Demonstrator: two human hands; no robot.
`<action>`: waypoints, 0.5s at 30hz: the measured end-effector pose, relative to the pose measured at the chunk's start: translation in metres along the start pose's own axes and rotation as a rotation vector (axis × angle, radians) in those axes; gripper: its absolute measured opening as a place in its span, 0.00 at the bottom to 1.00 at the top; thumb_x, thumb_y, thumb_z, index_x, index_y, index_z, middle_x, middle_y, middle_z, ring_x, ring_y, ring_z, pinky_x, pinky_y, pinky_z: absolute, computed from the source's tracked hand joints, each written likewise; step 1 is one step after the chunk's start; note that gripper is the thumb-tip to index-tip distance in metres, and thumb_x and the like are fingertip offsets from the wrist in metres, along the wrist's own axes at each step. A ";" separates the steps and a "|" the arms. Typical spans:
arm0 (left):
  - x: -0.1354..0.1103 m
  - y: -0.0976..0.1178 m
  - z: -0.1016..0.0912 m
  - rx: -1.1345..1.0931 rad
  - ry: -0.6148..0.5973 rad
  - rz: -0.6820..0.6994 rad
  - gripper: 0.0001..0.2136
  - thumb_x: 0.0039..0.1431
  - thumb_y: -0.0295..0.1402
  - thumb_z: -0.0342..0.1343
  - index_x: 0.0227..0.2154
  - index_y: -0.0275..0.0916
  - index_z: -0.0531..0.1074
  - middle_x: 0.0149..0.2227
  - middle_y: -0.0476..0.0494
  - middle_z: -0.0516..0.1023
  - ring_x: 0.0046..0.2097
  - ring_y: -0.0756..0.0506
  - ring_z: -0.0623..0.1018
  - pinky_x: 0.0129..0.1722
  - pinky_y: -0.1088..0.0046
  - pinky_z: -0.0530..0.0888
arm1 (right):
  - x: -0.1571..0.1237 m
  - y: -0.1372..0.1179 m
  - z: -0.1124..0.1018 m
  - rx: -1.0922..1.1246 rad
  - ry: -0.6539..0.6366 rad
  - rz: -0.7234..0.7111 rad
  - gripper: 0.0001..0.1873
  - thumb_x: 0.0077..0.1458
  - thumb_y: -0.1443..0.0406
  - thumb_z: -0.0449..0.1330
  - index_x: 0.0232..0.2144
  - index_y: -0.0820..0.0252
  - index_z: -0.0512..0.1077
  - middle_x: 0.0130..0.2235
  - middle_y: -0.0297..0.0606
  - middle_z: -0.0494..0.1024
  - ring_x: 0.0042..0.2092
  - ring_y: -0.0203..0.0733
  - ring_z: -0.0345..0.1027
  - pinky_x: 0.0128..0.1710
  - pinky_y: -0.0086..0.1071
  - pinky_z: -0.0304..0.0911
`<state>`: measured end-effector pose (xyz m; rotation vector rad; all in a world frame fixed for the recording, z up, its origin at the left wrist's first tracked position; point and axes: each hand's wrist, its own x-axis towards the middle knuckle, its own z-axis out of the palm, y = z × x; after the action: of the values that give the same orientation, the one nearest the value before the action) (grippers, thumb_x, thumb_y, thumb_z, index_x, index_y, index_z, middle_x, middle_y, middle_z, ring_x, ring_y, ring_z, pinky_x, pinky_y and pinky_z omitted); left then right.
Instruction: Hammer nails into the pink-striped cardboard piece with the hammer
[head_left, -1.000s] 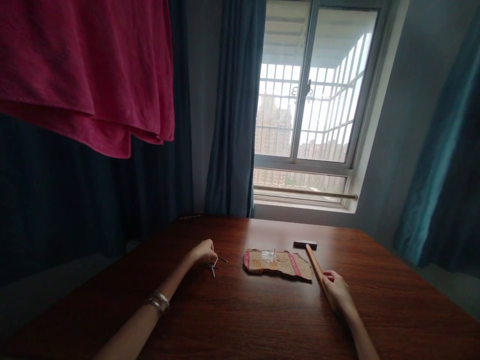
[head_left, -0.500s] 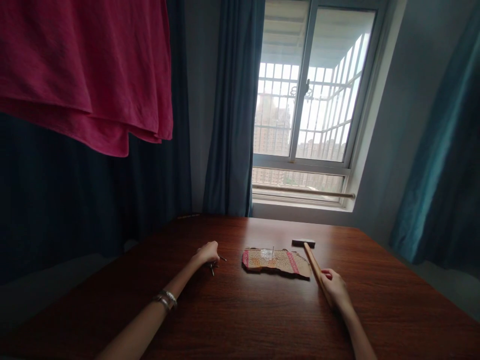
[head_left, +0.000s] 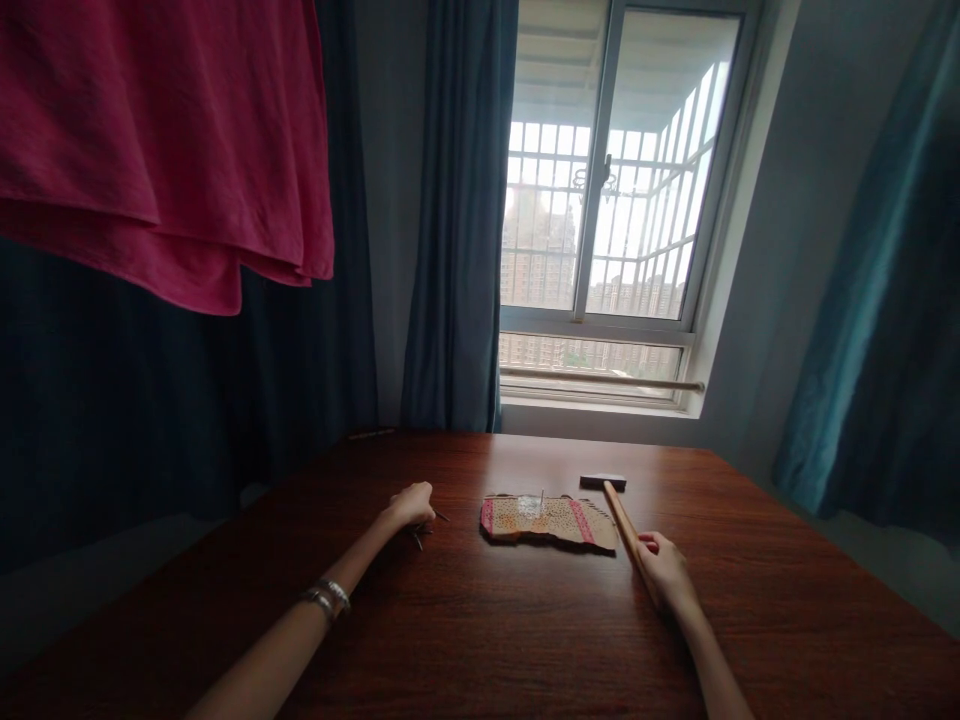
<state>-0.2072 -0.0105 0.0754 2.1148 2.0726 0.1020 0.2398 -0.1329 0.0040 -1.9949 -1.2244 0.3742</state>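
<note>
Left hand [head_left: 411,503] curled shut on loose nails [head_left: 420,535] on wooden worktop [head_left: 480,640], right hand [head_left: 660,570] wrapped round hammer [head_left: 616,512] handle, hammer flat just beside patterned cardboard scrap [head_left: 551,520], scrap between both hands, one nail [head_left: 541,497] upright in it

A room in a home is shown, apparently a flat well above the ground. A sliding window [head_left: 600,200] is fitted with a white grille [head_left: 660,190], and tower blocks [head_left: 536,250] are seen through it. Blue curtains [head_left: 450,250] are drawn back on both sides of it. A pink cloth [head_left: 150,150] is hung overhead at the upper left. The far edge of a dark wooden counter [head_left: 487,620] is set close under the sill, between plain grey walls [head_left: 757,300].
</note>
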 end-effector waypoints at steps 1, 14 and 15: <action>0.001 0.000 -0.001 0.003 0.005 0.003 0.10 0.33 0.29 0.59 0.24 0.35 0.71 0.33 0.38 0.77 0.35 0.41 0.77 0.28 0.75 0.67 | 0.000 0.000 0.000 -0.002 -0.001 0.001 0.17 0.47 0.61 0.51 0.36 0.63 0.72 0.36 0.44 0.78 0.38 0.44 0.71 0.36 0.29 0.63; -0.002 0.042 -0.031 -0.374 0.000 0.312 0.08 0.43 0.32 0.52 0.21 0.32 0.72 0.20 0.47 0.73 0.25 0.49 0.72 0.22 0.78 0.65 | -0.012 -0.031 -0.013 0.041 0.213 -0.064 0.20 0.49 0.60 0.50 0.40 0.63 0.72 0.39 0.48 0.76 0.39 0.47 0.70 0.39 0.33 0.61; -0.004 0.052 -0.032 -0.452 -0.008 0.376 0.09 0.44 0.33 0.52 0.23 0.32 0.72 0.21 0.47 0.73 0.24 0.49 0.72 0.22 0.79 0.65 | -0.013 -0.040 -0.013 0.092 0.258 -0.133 0.20 0.50 0.60 0.50 0.40 0.64 0.73 0.39 0.49 0.76 0.39 0.47 0.70 0.39 0.34 0.62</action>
<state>-0.1614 -0.0128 0.1164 2.1610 1.4427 0.5526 0.2149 -0.1396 0.0402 -1.8079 -1.1459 0.1009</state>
